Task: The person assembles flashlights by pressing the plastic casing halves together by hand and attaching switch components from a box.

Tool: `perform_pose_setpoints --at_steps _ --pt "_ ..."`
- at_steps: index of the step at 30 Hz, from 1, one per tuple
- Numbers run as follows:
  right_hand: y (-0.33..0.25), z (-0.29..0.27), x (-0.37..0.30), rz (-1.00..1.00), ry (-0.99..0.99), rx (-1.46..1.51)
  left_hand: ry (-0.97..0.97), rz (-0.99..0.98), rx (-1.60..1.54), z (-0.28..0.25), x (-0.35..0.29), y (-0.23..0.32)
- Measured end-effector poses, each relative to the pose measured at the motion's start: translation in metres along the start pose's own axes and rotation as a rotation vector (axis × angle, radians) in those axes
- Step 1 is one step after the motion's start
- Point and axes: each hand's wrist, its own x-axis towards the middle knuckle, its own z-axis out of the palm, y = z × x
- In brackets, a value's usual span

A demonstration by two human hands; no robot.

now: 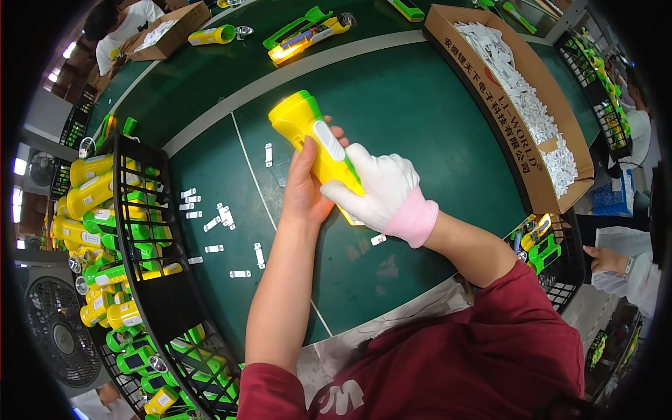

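Over the green table a yellow and green flashlight body (297, 115) is held tilted between both hands, its wide round end pointing away to the upper left. A long white strip (329, 140) sits along its side. My bare left hand (306, 185) is wrapped round it from below and the left. My right hand (378, 183), in a white glove with a pink cuff, grips its narrower end, with the thumb laid across the body. Several small white plastic strips (240, 274) lie scattered on the tabletop to the left, and one white strip (379, 239) lies near my right wrist.
A black crate (150, 245) full of yellow and green flashlights stands at the left. At the right is a cardboard box (504, 119) of white strips. An opened flashlight (308, 42) lies on the far ledge. A fan (63, 332) and other people are around the table.
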Motion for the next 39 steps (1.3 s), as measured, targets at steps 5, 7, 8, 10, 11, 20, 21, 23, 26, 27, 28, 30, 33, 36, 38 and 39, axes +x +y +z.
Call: perform_pose_setpoints --at_steps 5,7,8,10,11,20,21,23,26,27,28,30,33,36,38,39 --pt "0.013 -0.008 0.006 -0.001 -0.081 0.188 0.011 0.021 -0.115 -0.001 0.005 0.0" --pt "0.023 -0.02 0.007 0.026 -0.199 0.245 -0.024 0.021 -0.384 -0.007 0.008 0.005" --pt "0.035 -0.023 0.008 -0.529 -0.123 -0.087 -0.022 0.024 -0.384 -0.007 0.008 0.008" --pt "0.035 -0.042 0.007 -0.209 -0.506 0.165 0.056 0.043 -0.395 -0.008 0.006 0.016" --pt "0.022 -0.054 0.006 -0.017 -0.626 0.17 0.017 0.054 -0.402 -0.009 0.007 0.017" --pt "0.002 -0.023 -0.019 -0.243 -0.805 -0.299 0.248 0.122 0.044 0.006 0.008 0.008" --pt "0.003 -0.022 -0.02 -0.284 -0.721 -0.329 0.224 0.108 0.067 0.008 0.008 0.006" --pt "-0.002 -0.029 -0.016 -0.287 -0.659 -0.151 0.199 0.083 0.119 0.013 0.007 0.007" --pt "0.004 -0.033 -0.008 -0.337 -0.452 0.154 0.172 0.054 0.178 0.016 0.006 0.008" --pt "0.009 -0.035 -0.004 -0.386 -0.307 0.281 0.155 0.048 0.235 0.016 0.006 0.007" --pt "0.018 -0.034 0.002 -0.445 -0.15 0.322 0.137 0.04 0.291 0.016 0.007 0.005" --pt "0.025 -0.036 0.005 -0.115 -0.063 0.591 0.122 0.016 0.274 0.019 0.006 0.003" --pt "0.019 -0.041 0.014 0.256 -0.048 0.824 0.047 -0.104 0.332 0.019 0.002 0.0" --pt "0.033 -0.031 0.016 0.149 0.057 0.831 0.024 -0.156 0.374 0.022 0.0 -0.001" --pt "0.034 -0.031 0.016 0.198 0.049 0.983 0.012 -0.168 0.364 0.026 0.0 -0.002" --pt "0.035 -0.029 0.016 0.229 0.039 1.032 0.024 -0.168 0.4 0.026 0.0 -0.003"
